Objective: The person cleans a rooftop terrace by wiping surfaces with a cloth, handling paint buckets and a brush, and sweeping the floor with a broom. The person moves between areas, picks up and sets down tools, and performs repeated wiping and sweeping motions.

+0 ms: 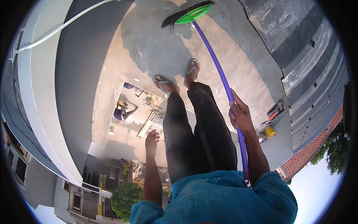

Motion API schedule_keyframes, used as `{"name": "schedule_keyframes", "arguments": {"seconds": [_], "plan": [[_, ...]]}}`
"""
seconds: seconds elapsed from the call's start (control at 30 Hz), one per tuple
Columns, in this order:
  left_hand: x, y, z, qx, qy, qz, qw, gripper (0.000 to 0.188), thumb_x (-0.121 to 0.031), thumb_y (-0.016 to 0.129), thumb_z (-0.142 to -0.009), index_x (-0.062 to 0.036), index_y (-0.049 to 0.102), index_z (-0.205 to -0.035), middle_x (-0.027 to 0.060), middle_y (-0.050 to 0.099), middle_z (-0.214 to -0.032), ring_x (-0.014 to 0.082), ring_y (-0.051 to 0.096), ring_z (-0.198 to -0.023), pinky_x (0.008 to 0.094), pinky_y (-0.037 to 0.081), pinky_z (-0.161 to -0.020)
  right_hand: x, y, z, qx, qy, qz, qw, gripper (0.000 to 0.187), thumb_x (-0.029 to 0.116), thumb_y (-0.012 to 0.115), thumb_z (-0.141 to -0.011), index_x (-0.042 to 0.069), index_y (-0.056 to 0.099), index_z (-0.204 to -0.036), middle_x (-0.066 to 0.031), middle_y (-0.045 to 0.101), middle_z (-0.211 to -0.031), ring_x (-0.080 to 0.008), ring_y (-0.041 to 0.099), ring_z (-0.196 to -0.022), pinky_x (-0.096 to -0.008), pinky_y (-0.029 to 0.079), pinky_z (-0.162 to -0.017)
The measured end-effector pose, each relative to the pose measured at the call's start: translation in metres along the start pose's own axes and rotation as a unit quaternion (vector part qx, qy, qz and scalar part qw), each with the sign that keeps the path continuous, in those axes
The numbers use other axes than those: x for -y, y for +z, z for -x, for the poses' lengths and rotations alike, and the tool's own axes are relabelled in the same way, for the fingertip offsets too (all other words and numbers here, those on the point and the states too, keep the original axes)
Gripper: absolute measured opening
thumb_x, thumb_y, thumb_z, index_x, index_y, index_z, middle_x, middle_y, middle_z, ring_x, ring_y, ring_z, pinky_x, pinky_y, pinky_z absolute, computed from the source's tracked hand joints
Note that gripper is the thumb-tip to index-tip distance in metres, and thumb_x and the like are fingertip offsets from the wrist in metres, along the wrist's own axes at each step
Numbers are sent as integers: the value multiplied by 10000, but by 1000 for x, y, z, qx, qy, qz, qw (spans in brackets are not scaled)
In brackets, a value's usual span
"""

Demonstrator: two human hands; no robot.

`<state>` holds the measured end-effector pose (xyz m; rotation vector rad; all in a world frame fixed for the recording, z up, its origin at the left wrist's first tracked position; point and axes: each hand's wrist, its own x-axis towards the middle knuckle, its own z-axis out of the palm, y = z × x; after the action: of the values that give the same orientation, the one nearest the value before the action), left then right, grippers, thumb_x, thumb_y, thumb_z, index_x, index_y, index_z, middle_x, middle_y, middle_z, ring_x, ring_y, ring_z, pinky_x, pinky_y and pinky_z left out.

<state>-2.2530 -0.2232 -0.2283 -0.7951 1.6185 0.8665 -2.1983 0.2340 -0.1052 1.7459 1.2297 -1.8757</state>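
My right hand [240,114] is closed around the purple handle of a broom [217,64]. The handle slants from beside my waist up to the broom head [193,14], which is bright green with dark bristles. Those bristles meet the concrete floor [153,46] ahead of my feet, mostly in shade. My left hand [151,141] hangs free at my left side, its fingers loosely bent and a little apart, with nothing visible in it.
I stand in flip-flops [192,69] close to the slab's edge. Beyond it, a person [120,113] is among planks and tools on a lower level. A grey wall [80,71] rises at left. Corrugated roofing [317,86], a yellow bucket [270,131] and tools [275,111] are at right.
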Motion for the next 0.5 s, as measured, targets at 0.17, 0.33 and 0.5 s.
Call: {"name": "schedule_keyframes", "arguments": {"seconds": [0.17,0.33,0.5], "plan": [[-21,-1,3,5,18,-41,999,371,-302,539,-1047,-50,599,-1313,32,640,-1064,122,619,-906,283,486,-784,95,37,-138,117,-90,-86,985,582,247,548,-1038,143,353,-1576,34,483,-702,-42,378,-436,-220,343,-406],[-54,0,4,-32,35,-85,995,397,-349,578,-1022,-62,623,-1294,21,655,-1044,115,615,-895,286,481,-810,94,-17,-232,31,-66,-150,986,464,299,522,-1045,157,464,-1483,41,505,-792,-41,373,-493,-243,349,-467],[-59,34,8,-2,27,-69,997,415,-360,573,-1026,-49,624,-1297,31,655,-1034,107,608,-882,268,477,-797,-22,-87,-141,-49,66,-271,959,376,371,500,-1068,246,505,-1423,74,428,-729,-38,327,-455,-224,279,-408]]}}
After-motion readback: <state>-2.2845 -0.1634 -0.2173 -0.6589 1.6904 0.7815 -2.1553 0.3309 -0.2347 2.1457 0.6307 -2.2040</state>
